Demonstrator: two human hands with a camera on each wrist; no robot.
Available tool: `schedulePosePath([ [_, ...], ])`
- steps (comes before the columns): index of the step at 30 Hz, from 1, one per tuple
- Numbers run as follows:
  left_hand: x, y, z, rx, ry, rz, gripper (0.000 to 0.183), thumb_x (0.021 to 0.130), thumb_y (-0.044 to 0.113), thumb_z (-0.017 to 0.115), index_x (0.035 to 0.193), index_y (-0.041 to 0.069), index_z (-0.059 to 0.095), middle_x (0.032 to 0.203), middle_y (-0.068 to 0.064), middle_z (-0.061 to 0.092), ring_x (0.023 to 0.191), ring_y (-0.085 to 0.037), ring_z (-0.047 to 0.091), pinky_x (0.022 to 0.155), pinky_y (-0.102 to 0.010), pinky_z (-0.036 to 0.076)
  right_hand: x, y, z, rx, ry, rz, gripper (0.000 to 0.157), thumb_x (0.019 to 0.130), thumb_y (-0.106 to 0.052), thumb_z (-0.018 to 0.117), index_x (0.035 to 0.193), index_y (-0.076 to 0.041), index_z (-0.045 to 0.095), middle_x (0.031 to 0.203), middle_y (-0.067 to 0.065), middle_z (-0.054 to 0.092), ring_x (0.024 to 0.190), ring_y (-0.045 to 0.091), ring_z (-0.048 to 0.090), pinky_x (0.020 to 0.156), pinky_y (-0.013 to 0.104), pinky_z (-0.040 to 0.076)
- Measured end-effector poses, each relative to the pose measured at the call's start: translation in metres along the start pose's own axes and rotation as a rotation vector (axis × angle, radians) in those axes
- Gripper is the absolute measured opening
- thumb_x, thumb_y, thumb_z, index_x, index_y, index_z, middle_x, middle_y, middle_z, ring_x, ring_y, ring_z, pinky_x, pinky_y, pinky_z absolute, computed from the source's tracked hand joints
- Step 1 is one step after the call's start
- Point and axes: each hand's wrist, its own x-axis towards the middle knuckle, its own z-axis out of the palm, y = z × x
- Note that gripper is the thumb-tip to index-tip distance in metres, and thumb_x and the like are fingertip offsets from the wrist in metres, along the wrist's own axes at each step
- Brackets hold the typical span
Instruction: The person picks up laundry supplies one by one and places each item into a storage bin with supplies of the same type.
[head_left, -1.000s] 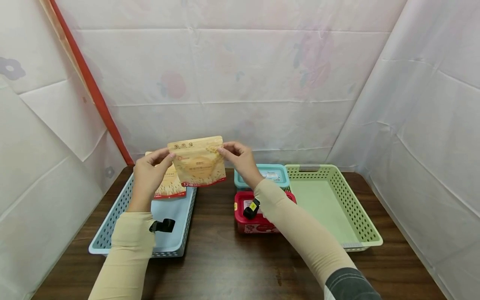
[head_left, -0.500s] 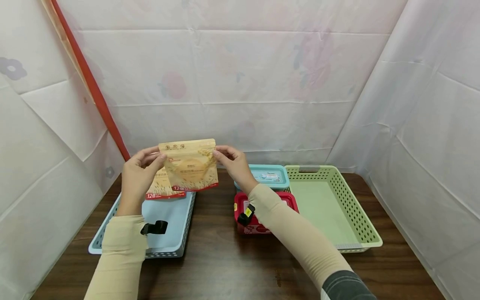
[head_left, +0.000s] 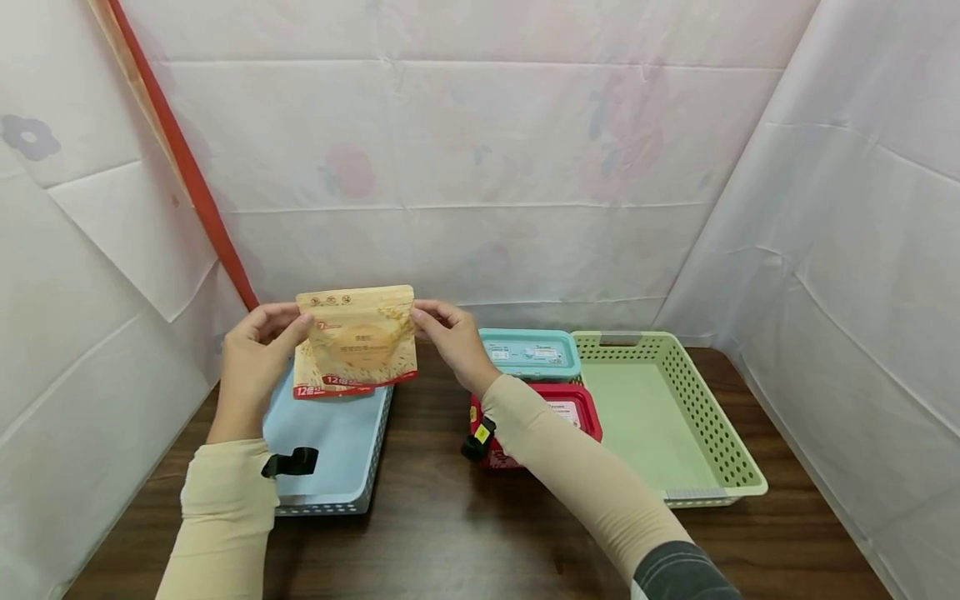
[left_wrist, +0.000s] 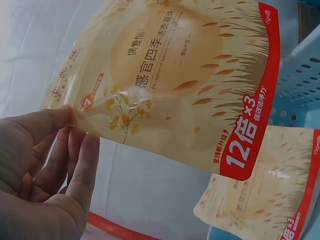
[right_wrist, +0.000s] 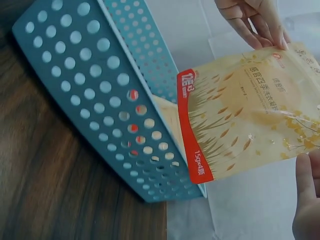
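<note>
Pouch (head_left: 363, 342) pinched by left hand (head_left: 252, 357) and right hand (head_left: 459, 344) has moved leftward.

Bright, even light across the head view, and right of the blue basket (head_left: 330, 425) a soft shadow darkens the desk (head_left: 427, 479). Over to the wrist views: dimmer, bluer! Small glints pop on the pouch (left_wrist: 175, 85) above the basket; the second pouch (left_wrist: 265, 185), inside the basket, looks softer, and the basket's outer wall (right_wrist: 102, 106) sits in shade.
</note>
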Motion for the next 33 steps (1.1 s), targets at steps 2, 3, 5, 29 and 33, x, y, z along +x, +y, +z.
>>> schedulePosePath([
  [2, 0.000, -0.002, -0.004, -0.014, 0.015, -0.005, 0.041, 0.093, 0.034, 0.073, 0.127, 0.013, 0.067, 0.106, 0.006, 0.066, 0.097, -0.009, 0.061, 0.080, -0.012, 0.049, 0.001, 0.001, 0.005, 0.010, -0.005, -0.005, 0.029, 0.101, -0.015, 0.063, 0.125, 0.001, 0.067, 0.109, 0.011, 0.066, 0.098, 0.020, 0.067, 0.089, 0.035, 0.056],
  [3, 0.000, -0.003, -0.007, -0.022, 0.024, -0.008, 0.041, 0.092, 0.033, 0.073, 0.128, 0.013, 0.067, 0.106, 0.006, 0.066, 0.096, -0.009, 0.061, 0.080, -0.011, 0.050, 0.001, 0.001, 0.008, 0.015, -0.008, -0.008, 0.029, 0.101, -0.014, 0.063, 0.125, 0.001, 0.067, 0.108, 0.011, 0.066, 0.097, 0.021, 0.067, 0.089, 0.035, 0.056],
  [5, 0.000, -0.005, -0.011, -0.027, 0.041, -0.010, 0.040, 0.093, 0.031, 0.073, 0.128, 0.013, 0.068, 0.106, 0.007, 0.065, 0.096, -0.009, 0.059, 0.078, -0.010, 0.049, 0.002, 0.003, 0.013, 0.016, -0.011, -0.016, 0.028, 0.101, -0.015, 0.064, 0.124, 0.001, 0.068, 0.107, 0.010, 0.066, 0.096, 0.020, 0.067, 0.089, 0.035, 0.056],
  [29, -0.004, -0.023, -0.051, -0.093, 0.084, -0.087, 0.039, 0.090, 0.025, 0.077, 0.126, 0.013, 0.069, 0.103, 0.011, 0.065, 0.093, -0.006, 0.058, 0.071, -0.008, 0.050, -0.006, 0.025, 0.053, 0.036, -0.100, 0.022, 0.026, 0.100, -0.017, 0.066, 0.123, -0.006, 0.070, 0.105, -0.002, 0.068, 0.096, 0.010, 0.066, 0.091, 0.037, 0.055],
  [33, -0.005, -0.028, -0.056, -0.014, 0.060, -0.085, 0.038, 0.092, 0.025, 0.074, 0.128, 0.015, 0.068, 0.103, 0.014, 0.063, 0.094, -0.003, 0.057, 0.072, -0.007, 0.049, -0.008, 0.030, 0.054, 0.021, -0.128, 0.045, 0.026, 0.100, -0.018, 0.065, 0.123, -0.006, 0.069, 0.107, -0.001, 0.068, 0.098, 0.011, 0.066, 0.093, 0.036, 0.055],
])
